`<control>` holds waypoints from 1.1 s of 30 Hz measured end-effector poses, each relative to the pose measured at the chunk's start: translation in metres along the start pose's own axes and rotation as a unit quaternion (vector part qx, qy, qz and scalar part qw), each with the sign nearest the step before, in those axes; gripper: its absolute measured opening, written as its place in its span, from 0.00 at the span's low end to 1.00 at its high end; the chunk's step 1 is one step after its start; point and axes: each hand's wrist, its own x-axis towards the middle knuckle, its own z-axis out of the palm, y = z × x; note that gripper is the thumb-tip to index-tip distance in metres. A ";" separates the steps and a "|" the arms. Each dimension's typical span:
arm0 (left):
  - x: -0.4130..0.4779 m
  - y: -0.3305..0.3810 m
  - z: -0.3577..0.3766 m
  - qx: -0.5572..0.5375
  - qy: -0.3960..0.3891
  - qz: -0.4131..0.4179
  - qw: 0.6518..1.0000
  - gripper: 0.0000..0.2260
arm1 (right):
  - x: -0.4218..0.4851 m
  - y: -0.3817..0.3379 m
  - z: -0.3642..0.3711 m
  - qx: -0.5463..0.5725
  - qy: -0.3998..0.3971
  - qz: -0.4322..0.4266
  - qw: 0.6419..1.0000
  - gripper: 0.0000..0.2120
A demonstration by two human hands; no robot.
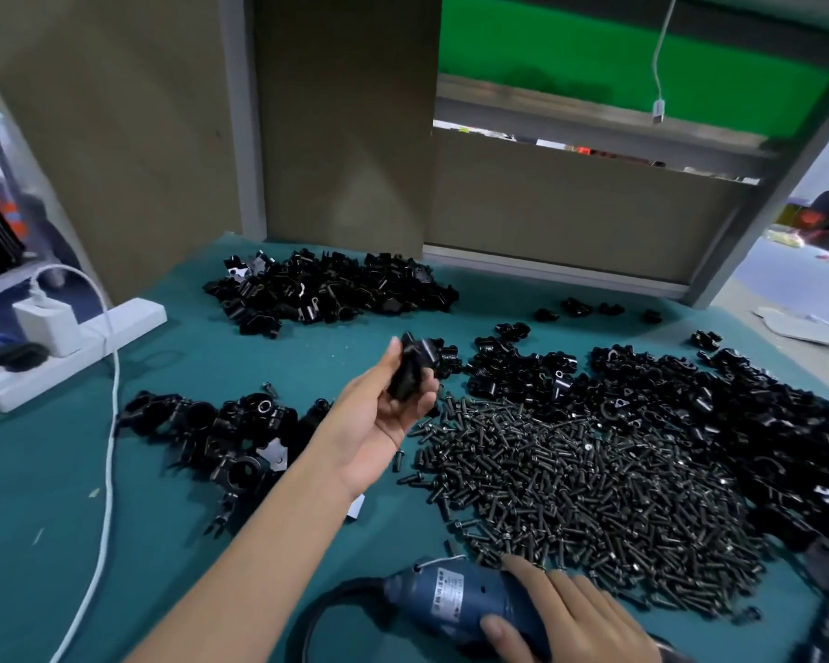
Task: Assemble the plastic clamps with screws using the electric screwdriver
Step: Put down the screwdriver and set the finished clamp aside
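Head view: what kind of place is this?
Probably a factory assembly bench: a big heap of black screws and piles of black plastic clamp parts cover the green table, and the right hand holds an electric screwdriver.

The desk (58, 471) has a teal cover. A heap of black screws (575, 500) lies toward its near right. Piles of black plastic clamp parts (331, 289) sit near the far edge, along the right side (719, 399) and left of centre (211, 428). A white power strip (82, 346) and white cable (108, 471) occupy the left edge.
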 end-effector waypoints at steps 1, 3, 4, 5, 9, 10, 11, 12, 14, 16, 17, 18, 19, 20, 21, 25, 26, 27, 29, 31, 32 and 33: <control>-0.001 -0.003 -0.003 0.012 0.009 -0.001 1.000 0.18 | 0.000 0.000 -0.001 0.001 -0.005 0.005 1.000 0.37; -0.004 -0.008 -0.008 0.025 0.018 -0.007 0.999 0.19 | 0.000 -0.002 -0.006 0.020 -0.027 0.016 0.999 0.36; -0.005 -0.009 -0.011 0.033 0.015 -0.011 0.999 0.19 | 0.000 -0.004 -0.009 0.023 -0.033 0.021 0.999 0.35; -0.006 -0.010 -0.014 0.047 0.006 -0.015 0.999 0.19 | 0.000 -0.006 -0.013 0.030 -0.055 0.029 0.998 0.35; -0.007 -0.010 -0.023 0.129 -0.069 -0.036 0.989 0.15 | 0.016 -0.005 -0.029 0.185 -0.086 0.131 0.970 0.36; -0.007 -0.011 -0.024 0.125 -0.083 -0.043 0.988 0.15 | 0.022 -0.002 -0.033 0.220 -0.094 0.140 0.961 0.32; -0.008 -0.012 -0.024 0.111 -0.092 -0.051 0.988 0.16 | 0.030 0.001 -0.037 0.226 -0.094 0.131 0.961 0.25; -0.008 -0.014 -0.025 0.098 -0.100 -0.058 0.988 0.15 | 0.042 0.006 -0.039 0.213 -0.085 0.127 0.965 0.19; -0.010 -0.020 -0.025 0.094 -0.112 -0.070 0.987 0.13 | 0.071 0.021 -0.034 0.180 -0.058 0.118 0.975 0.13; -0.012 -0.027 -0.024 0.106 -0.113 -0.077 0.985 0.13 | 0.107 0.038 -0.021 0.169 -0.058 0.140 0.974 0.10; -0.012 -0.032 -0.024 0.112 -0.108 -0.077 0.985 0.12 | 0.125 0.047 -0.011 0.168 -0.062 0.158 0.971 0.10; -0.011 -0.035 -0.025 0.124 -0.099 -0.073 0.985 0.12 | 0.141 0.055 -0.001 0.166 -0.068 0.173 0.969 0.10; -0.011 -0.038 -0.026 0.141 -0.089 -0.066 0.984 0.12 | 0.155 0.062 0.010 0.160 -0.073 0.182 0.968 0.11; -0.010 -0.041 -0.026 0.162 -0.078 -0.056 0.982 0.12 | 0.166 0.066 0.020 0.149 -0.077 0.187 0.968 0.11; -0.009 -0.043 -0.027 0.183 -0.070 -0.046 0.980 0.12 | 0.176 0.068 0.029 0.139 -0.082 0.187 0.969 0.12; -0.005 -0.044 -0.026 0.184 -0.062 -0.013 0.981 0.15 | 0.203 0.065 0.063 0.107 -0.138 0.157 0.972 0.13; -0.004 -0.044 -0.025 0.168 -0.058 -0.005 0.984 0.15 | 0.209 0.065 0.069 0.086 -0.155 0.151 0.972 0.14; -0.004 -0.043 -0.025 0.157 -0.053 0.001 0.986 0.16 | 0.213 0.065 0.073 0.067 -0.169 0.150 0.972 0.13; -0.003 -0.041 -0.025 0.153 -0.047 0.012 0.987 0.14 | 0.220 0.064 0.076 0.030 -0.193 0.154 0.969 0.11; -0.002 -0.038 -0.026 0.146 -0.043 0.016 0.988 0.12 | 0.224 0.063 0.076 -0.010 -0.215 0.149 0.965 0.10; -0.002 -0.036 -0.026 0.133 -0.040 0.015 0.990 0.12 | 0.224 0.063 0.074 -0.022 -0.217 0.146 0.965 0.11; -0.002 -0.034 -0.027 0.115 -0.038 0.016 0.993 0.12 | 0.224 0.062 0.071 -0.017 -0.208 0.145 0.967 0.12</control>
